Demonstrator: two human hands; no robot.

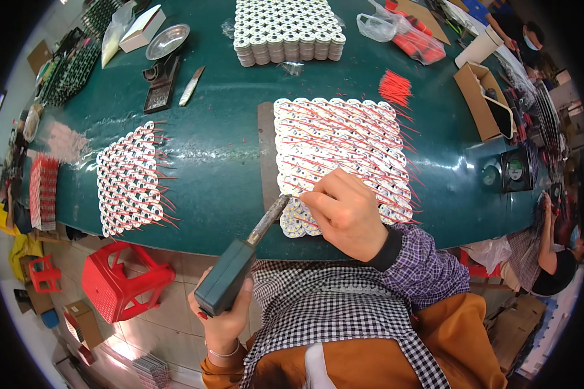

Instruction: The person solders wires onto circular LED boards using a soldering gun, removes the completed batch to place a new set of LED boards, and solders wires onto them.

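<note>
My left hand point(230, 318) is wrapped round the dark green handle of a soldering iron point(227, 277), near the table's front edge. The iron's metal shaft slants up and to the right, its tip at the lower left of a panel of round white LED boards point(334, 139). Many thin red wires lie across that panel. Beside the tip, my right hand point(347, 211) has its thumb and fingers pinched together over the boards. What sits between those fingertips is too small to make out. A dark flat strip point(266, 155) shows along the panel's left edge.
A second wired panel point(130, 181) lies to the left, with a bundle of red wires point(394, 87) at the upper right. Stacked boards point(289, 48) stand at the back. A knife point(191, 86), metal dish point(167, 41), cardboard box point(483, 100) and red stool point(120, 279) are around.
</note>
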